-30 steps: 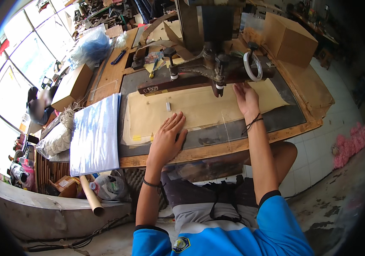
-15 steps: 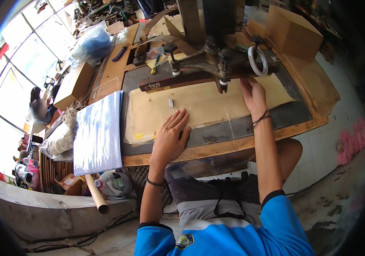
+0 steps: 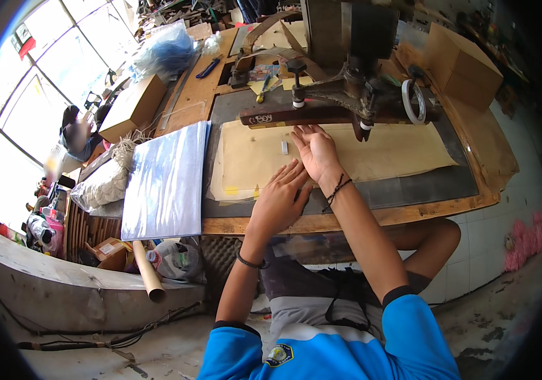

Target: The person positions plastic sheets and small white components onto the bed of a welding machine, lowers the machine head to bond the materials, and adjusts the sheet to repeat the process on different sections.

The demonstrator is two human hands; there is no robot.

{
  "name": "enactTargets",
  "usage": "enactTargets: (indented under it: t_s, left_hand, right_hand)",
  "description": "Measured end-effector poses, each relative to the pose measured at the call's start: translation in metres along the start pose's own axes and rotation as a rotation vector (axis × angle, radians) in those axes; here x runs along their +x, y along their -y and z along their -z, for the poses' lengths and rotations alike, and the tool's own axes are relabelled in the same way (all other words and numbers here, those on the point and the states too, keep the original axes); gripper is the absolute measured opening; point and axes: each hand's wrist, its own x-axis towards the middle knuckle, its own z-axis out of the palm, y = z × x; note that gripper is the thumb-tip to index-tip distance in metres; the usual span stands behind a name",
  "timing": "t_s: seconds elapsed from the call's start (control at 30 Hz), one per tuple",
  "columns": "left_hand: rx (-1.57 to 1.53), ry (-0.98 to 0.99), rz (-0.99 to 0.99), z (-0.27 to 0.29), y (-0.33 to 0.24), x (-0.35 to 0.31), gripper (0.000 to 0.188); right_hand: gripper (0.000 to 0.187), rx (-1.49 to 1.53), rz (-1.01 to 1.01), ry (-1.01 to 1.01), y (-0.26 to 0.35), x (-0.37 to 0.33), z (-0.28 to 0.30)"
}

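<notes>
A long tan sheet [image 3: 385, 149] lies on a dark mat [image 3: 397, 197] on the wooden table. My left hand [image 3: 280, 197] rests flat on the sheet's near left part, fingers stretched. Just beyond it is my right hand [image 3: 316, 152], fingers extended and palm turned partly upward, holding nothing I can see. Its fingertips are close to the dark bar [image 3: 340, 114] along the sheet's far edge. A small whitish block [image 3: 285, 147] sits on the sheet beside the right fingers. Above the bar stands a metal machine bracket [image 3: 331, 92] with knobs.
A white ring [image 3: 405, 101] hangs at the bracket's right. Bluish clear plastic sheets [image 3: 164, 183] are stacked at the table's left. Cardboard boxes [image 3: 462, 66] stand at the right and left. A utility knife [image 3: 209, 67] lies at the back left. Another person [image 3: 80, 136] sits far left.
My right hand has moved left from the sheet's right part to beside my left hand, turning its palm upward. My left hand stays on the sheet. The whole view has shifted slightly.
</notes>
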Motion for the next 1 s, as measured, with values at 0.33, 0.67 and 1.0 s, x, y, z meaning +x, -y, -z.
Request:
enactTargets:
  t_s: [0.33,0.67,1.0]
  left_hand:
    - [-0.001,-0.03,0.0,-0.002,0.003,-0.001,0.042]
    - [-0.032,-0.02,0.009,0.0,0.0,-0.001,0.042]
    - [-0.033,-0.03,0.007,-0.001,0.001,-0.001,0.041]
  right_hand:
    - [0.038,-0.025,-0.007,0.037,-0.007,0.022,0.014]
    - [0.03,-0.054,0.014,0.055,-0.007,0.022,0.014]
    - [0.032,-0.034,-0.011,0.033,-0.006,0.022,0.011]
